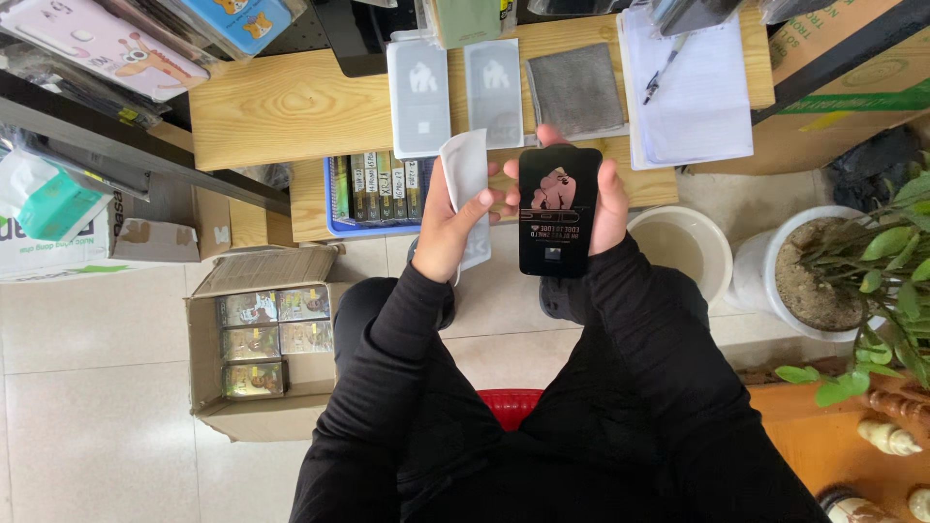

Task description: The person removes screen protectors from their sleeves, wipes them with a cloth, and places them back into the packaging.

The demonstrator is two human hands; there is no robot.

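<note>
- The right hand holds a flat black packet upright, fingers clamped along its edges, thumb on the left edge; it sits just above the lap, in front of the wooden bench.
- The left hand pinches a pale, thin sleeve, thumb and fingers closed on it, just beside the black packet.
- By the look of it, the step in hand is parting the packet from its sleeve; the next move calls for a steady grip on the edges and a place to set one piece down.
- The packet looks glossy and stiff; the sleeve is matt, perhaps soft plastic, though the view is too small to be sure.
- On the bench lie two similar grey sleeves, a grey cloth and white paper with a pen.
</note>
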